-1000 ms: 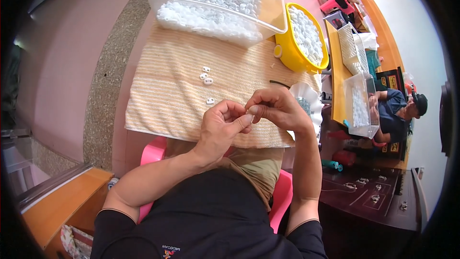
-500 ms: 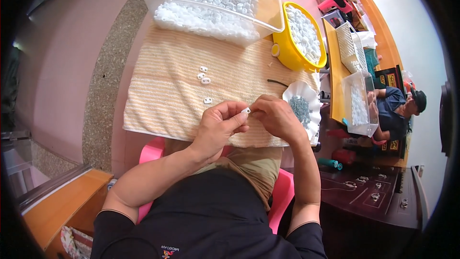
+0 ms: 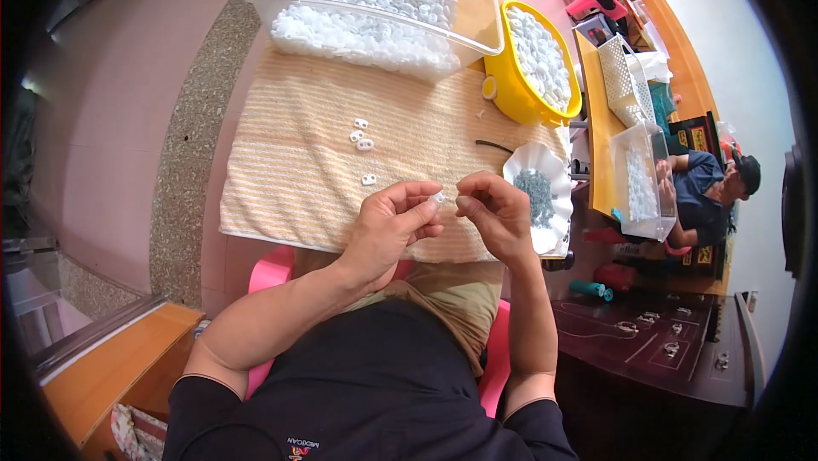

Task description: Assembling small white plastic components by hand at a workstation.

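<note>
My left hand point(image 3: 394, 221) pinches a small white plastic piece point(image 3: 438, 198) between thumb and fingertips above the towel's near edge. Just right of it, my right hand point(image 3: 498, 214) is closed in a pinch, its fingertips a small gap from the piece. Whatever those fingertips hold, if anything, is too small to make out. On the striped towel point(image 3: 294, 137) beyond my left hand lie several white two-holed pieces point(image 3: 365, 145), one of them point(image 3: 368, 180) apart from the others. Beside my right hand a white scalloped dish point(image 3: 558, 173) holds small grey-blue parts point(image 3: 534, 194).
At the back stands a clear bin point(image 3: 480, 25) of white pieces, with a yellow tub point(image 3: 504, 90) of more beside it. A dark strip point(image 3: 492, 146) lies near the dish. To the right, another person point(image 3: 703, 193) sits by a clear box point(image 3: 656, 224).
My right hand has turned and drawn slightly to the right, so its thumb and fingertips now show apart from the white piece. My left hand has stayed nearly still, keeping its pinch.
</note>
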A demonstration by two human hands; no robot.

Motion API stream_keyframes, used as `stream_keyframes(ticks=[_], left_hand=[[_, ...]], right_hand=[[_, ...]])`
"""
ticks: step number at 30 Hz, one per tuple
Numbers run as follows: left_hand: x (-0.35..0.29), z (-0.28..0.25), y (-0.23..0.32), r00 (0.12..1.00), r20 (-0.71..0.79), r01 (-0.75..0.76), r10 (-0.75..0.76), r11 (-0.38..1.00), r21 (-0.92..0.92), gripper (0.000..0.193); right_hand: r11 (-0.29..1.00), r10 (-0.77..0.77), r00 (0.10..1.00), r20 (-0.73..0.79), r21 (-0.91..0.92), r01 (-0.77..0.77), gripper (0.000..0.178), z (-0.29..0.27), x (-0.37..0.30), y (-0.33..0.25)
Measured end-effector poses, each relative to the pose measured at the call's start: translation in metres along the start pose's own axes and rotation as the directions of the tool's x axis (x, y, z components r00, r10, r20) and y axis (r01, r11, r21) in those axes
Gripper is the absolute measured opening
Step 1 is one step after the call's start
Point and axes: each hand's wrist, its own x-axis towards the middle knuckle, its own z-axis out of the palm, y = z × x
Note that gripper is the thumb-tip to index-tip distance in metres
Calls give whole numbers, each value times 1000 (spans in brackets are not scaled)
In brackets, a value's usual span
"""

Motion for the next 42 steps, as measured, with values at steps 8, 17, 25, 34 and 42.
stream_keyframes(ticks=[8, 17, 25, 34, 42], left_hand=[[-2, 4, 1, 994, 89, 57, -56, 998, 0, 19], [-2, 2, 7, 977, 190, 98, -98, 995, 11, 14], [-1, 4, 8, 965, 223, 137, -134, 991, 2, 12], [2, 1, 10, 961, 242, 134, -131, 991, 5, 13], [2, 1, 9, 975, 196, 107, -103, 994, -11, 13]], right_hand=[[918, -57, 992, -114, 386, 97, 16, 19, -5, 3], [864, -152, 976, -153, 459, 207, 15, 21, -4, 3], [875, -222, 966, -131, 411, 257, 12, 17, -6, 6], [939, -255, 963, -89, 215, 269, 5, 17, -6, 2], [955, -255, 957, -137, 119, 271, 7, 20, -9, 5]])
